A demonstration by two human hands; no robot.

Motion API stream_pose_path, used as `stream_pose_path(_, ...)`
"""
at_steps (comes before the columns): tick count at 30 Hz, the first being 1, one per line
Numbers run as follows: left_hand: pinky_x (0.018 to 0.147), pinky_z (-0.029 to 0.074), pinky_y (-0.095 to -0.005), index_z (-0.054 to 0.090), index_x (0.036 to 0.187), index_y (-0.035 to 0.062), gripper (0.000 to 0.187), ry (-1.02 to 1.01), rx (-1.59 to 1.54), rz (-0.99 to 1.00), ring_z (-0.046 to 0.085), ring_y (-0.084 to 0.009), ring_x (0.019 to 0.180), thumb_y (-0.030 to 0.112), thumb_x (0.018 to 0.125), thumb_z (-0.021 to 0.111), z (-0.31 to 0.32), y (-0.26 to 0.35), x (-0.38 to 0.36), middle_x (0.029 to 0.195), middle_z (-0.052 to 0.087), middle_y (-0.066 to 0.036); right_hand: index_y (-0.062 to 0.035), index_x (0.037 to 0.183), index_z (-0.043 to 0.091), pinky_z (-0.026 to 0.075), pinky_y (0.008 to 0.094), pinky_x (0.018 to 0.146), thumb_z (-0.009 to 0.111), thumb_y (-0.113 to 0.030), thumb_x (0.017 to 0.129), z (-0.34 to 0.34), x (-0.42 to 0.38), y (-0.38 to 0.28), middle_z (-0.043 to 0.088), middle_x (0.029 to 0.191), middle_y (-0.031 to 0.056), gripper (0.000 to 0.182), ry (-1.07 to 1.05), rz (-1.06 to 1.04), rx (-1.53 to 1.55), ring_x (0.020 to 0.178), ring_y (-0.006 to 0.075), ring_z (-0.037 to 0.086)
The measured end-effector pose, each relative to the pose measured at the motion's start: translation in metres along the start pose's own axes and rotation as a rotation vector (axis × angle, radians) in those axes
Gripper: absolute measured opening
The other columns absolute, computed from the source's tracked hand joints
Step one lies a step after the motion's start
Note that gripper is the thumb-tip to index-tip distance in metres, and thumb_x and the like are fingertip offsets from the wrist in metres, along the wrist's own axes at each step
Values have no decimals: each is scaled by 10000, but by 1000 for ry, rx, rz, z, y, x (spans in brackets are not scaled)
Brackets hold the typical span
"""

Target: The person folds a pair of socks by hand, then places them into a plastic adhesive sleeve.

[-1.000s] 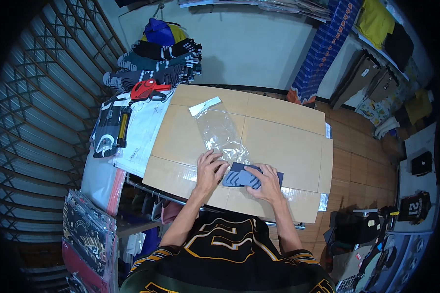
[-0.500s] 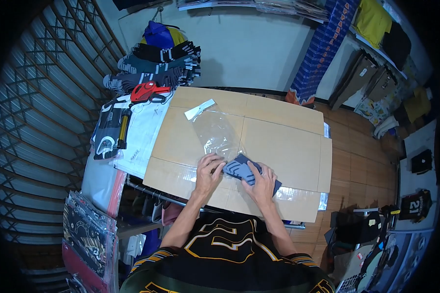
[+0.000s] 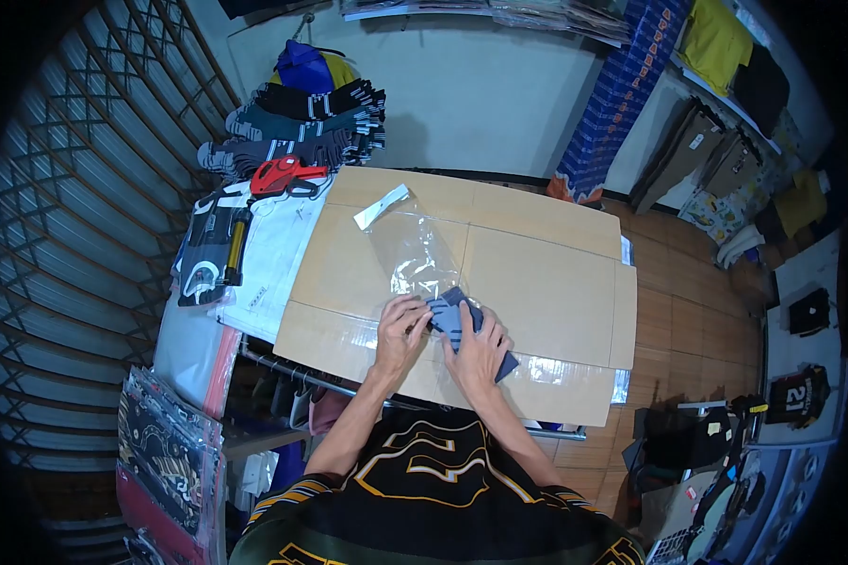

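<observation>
A clear plastic bag (image 3: 415, 254) with a white header strip lies on the cardboard sheet (image 3: 546, 273), its lower end toward me. My left hand (image 3: 402, 328) is closed in a pinch at that near end, fingertips at the bag's edge. In my right hand (image 3: 479, 353) is a folded pair of socks (image 3: 452, 320), dark blue-grey with lighter stripes. The thumb and fingers press over the socks, and their left end meets the fingertips of my left hand and overlaps the mouth of the bag.
Stacks of folded socks (image 3: 301, 127) stand at the back left, behind a red tag gun-like tool (image 3: 287, 176). More packed socks (image 3: 207, 250) lie on the left beside a black and yellow tool (image 3: 237, 247). Packaged garments (image 3: 170, 452) hang at the lower left.
My right hand has moved left with the socks, bringing them up against the bag's near end. My left hand stays nearly in place.
</observation>
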State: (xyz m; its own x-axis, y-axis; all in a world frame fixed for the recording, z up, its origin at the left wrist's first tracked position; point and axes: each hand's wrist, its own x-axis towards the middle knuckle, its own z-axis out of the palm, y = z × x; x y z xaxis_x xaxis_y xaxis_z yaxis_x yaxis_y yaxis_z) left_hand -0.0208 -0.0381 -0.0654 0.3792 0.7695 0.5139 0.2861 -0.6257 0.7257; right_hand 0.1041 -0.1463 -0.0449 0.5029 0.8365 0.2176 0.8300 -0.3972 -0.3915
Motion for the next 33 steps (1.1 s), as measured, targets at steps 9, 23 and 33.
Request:
stream_pose_path(9, 1128, 383, -511, 631, 1294, 17, 549, -20, 133, -118, 490, -417, 1310, 178, 805, 823, -11, 13, -15, 1355, 544, -229, -38, 1395, 525, 338, 580, 1035, 856, -352, 775, -26, -22, 18, 467, 1400, 273, 770, 124, -58, 182, 1240, 451, 484)
stream_pose_path(23, 1185, 273, -546, 518, 1396, -2, 721, -75, 273, -154, 426, -441, 1384, 207, 784, 839, -8, 3, -16, 1416, 535, -250, -79, 1172, 678, 363, 527, 1024, 805, -196, 822, -16, -26, 17, 591, 1269, 159, 390, 134, -146, 246, 1208, 354, 534)
stream_pose_path(33, 1187, 278, -532, 507, 1425, -3, 752, -103, 235, -170, 431, -417, 1388, 198, 785, 846, -9, -6, -14, 1422, 530, -249, -64, 1261, 667, 327, 566, 1097, 772, -239, 865, -1, 5, 2, 568, 1343, 177, 446, 76, -237, 237, 1276, 363, 514)
